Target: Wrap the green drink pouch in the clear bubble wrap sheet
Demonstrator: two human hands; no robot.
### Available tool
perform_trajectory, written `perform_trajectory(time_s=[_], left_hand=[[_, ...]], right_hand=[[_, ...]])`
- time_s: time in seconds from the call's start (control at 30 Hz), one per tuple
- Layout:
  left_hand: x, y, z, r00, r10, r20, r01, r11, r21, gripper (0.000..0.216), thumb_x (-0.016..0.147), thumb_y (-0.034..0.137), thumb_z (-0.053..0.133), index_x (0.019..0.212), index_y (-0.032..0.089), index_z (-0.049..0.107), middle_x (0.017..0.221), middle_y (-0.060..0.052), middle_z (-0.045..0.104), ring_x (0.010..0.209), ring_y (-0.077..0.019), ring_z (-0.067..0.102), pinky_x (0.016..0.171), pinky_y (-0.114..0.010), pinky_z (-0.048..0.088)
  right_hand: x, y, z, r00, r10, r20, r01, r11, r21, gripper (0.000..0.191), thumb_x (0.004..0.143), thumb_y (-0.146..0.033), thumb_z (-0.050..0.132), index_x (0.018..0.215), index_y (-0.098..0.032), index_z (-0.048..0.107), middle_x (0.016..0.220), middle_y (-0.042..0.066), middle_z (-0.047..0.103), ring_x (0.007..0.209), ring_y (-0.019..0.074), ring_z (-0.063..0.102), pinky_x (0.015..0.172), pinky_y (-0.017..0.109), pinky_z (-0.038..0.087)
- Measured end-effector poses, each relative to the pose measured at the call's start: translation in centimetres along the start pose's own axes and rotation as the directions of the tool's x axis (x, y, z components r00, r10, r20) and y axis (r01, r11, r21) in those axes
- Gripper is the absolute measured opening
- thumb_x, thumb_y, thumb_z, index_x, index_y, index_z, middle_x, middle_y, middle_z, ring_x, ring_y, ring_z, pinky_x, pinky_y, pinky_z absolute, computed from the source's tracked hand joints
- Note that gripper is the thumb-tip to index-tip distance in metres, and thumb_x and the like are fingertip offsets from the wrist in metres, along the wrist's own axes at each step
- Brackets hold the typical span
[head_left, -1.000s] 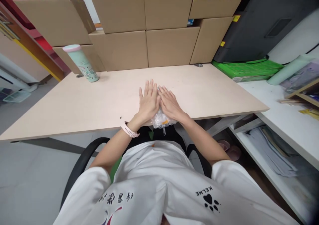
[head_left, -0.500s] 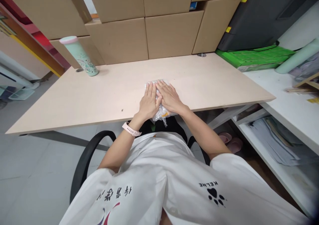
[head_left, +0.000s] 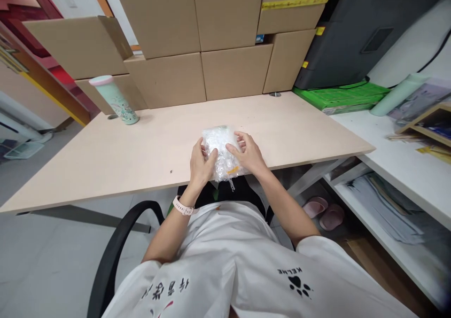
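Note:
A flat packet in clear bubble wrap [head_left: 221, 142] lies at the near edge of the table, with an orange strip near its lower right corner and a loose end of plastic hanging over the edge. My left hand [head_left: 203, 164] grips its left side, thumb on the near top and fingers curled by the edge. On the other side my right hand [head_left: 248, 152] has its thumb over the wrap and its fingers bent around the right edge. What is inside the wrap cannot be made out.
On the pale wooden table [head_left: 158, 144], a mint-green tumbler [head_left: 116, 102] stands at the back left. Stacked cardboard boxes [head_left: 169, 81] line the back. At right are a green package [head_left: 341, 95], a dark grey case [head_left: 338, 41] and a white shelf [head_left: 398, 142].
My hands have parted from lying flat on top of the packet to its left and right sides, uncovering its middle. The head view has tilted up slightly.

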State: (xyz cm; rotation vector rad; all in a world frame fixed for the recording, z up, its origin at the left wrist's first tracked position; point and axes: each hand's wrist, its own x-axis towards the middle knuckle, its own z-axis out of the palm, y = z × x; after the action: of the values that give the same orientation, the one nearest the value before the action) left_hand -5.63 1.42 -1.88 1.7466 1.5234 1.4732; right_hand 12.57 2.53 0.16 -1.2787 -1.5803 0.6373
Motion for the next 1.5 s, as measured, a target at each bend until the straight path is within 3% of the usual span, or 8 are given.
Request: perform_trajectory(time_s=[0.23,0.37,0.5,0.73,0.9,1.03,1.23,1.5], left_hand=[[-0.4,1.9,-0.5,0.985,0.174,-0.014,-0.175,0.980,-0.097,0.066,0.093,0.054,0.058,0.150,0.046,0.025,0.155,-0.008,0.038,0.130,-0.0336,0.053,0.099,-0.060,0.053],[-0.6,0.5,-0.2,0.992,0.125,0.014,-0.126,0.991,0.047,0.056,0.095,0.057,0.051,0.147,0.044,0.034,0.162,-0.004,0.029,0.148,-0.0363,0.034,0.108,-0.065,0.046],[-1.0,0.1,0.1,0.988,0.030,0.151,-0.035,0.999,0.029,0.061,0.102,0.052,0.033,0.156,0.040,0.010,0.164,-0.007,0.028,0.144,-0.0335,0.042,0.110,-0.063,0.046],[-1.0,1.0,-0.8,0.959,0.147,0.241,-0.172,0.981,0.085,0.087,0.092,0.052,0.059,0.158,0.039,0.005,0.166,-0.007,0.022,0.147,-0.0370,0.036,0.111,-0.064,0.046],[-0.6,-0.5,-3.6,0.993,0.120,0.010,-0.120,0.977,0.175,0.075,0.098,0.038,0.047,0.158,0.035,0.001,0.164,-0.007,0.024,0.150,-0.0334,0.031,0.116,-0.067,0.041],[-0.9,-0.7,-5.7,0.987,0.110,-0.119,-0.075,0.962,0.262,0.060,0.097,0.042,0.044,0.153,0.036,0.022,0.162,-0.006,0.026,0.152,-0.0352,0.023,0.122,-0.070,0.026],[-2.1,2.1,-3.5,0.974,0.199,0.113,-0.223,0.932,0.287,0.048,0.095,0.054,0.048,0.137,0.033,0.050,0.147,-0.011,0.048,0.143,-0.0346,0.039,0.120,-0.062,0.033],[-3.2,1.9,-0.8,0.955,0.114,0.273,-0.174,0.963,0.206,0.064,0.094,0.067,0.038,0.146,0.030,0.043,0.134,-0.014,0.061,0.127,-0.0377,0.056,0.112,-0.063,0.039]], right_hand=[[-0.5,-3.6,-2.8,0.968,-0.250,-0.011,0.250,0.963,0.096,0.064,0.084,-0.038,0.066,0.144,-0.039,0.045,0.148,-0.002,0.050,0.127,0.0288,0.055,0.102,0.046,0.054],[-0.4,-2.6,-2.2,0.991,-0.133,0.034,0.124,0.974,0.190,0.046,0.089,-0.033,0.051,0.135,-0.035,0.057,0.141,-0.003,0.058,0.117,0.0281,0.064,0.092,0.047,0.060],[0.0,-2.1,-0.8,0.997,-0.004,0.080,-0.024,0.939,0.343,0.043,0.085,-0.039,0.053,0.127,-0.033,0.061,0.139,-0.003,0.060,0.118,0.0282,0.065,0.080,0.043,0.065],[-0.2,-3.9,-0.1,0.981,0.024,0.193,-0.112,0.880,0.461,0.034,0.077,-0.042,0.061,0.109,-0.033,0.068,0.128,-0.001,0.068,0.104,0.0246,0.072,0.085,0.038,0.064],[0.1,-2.4,-1.3,0.989,0.045,0.138,-0.105,0.878,0.468,0.020,0.076,-0.041,0.063,0.093,-0.033,0.071,0.118,-0.001,0.072,0.099,0.0248,0.072,0.080,0.041,0.064],[1.1,0.6,-4.5,0.994,0.038,-0.099,-0.005,0.950,0.313,0.019,0.079,-0.036,0.059,0.091,-0.032,0.073,0.116,0.001,0.073,0.093,0.0280,0.072,0.071,0.046,0.063],[0.7,1.7,-8.8,0.909,-0.209,-0.360,0.059,0.921,-0.385,0.039,0.090,-0.029,0.042,0.119,-0.027,0.069,0.149,0.006,0.050,0.139,0.0390,0.043,0.111,0.070,0.035],[-0.4,1.7,-3.0,0.957,-0.202,0.206,0.271,0.877,-0.397,0.043,0.097,-0.050,0.038,0.079,-0.031,0.073,0.126,0.003,0.069,0.141,0.0367,0.042,0.120,0.073,0.014]])
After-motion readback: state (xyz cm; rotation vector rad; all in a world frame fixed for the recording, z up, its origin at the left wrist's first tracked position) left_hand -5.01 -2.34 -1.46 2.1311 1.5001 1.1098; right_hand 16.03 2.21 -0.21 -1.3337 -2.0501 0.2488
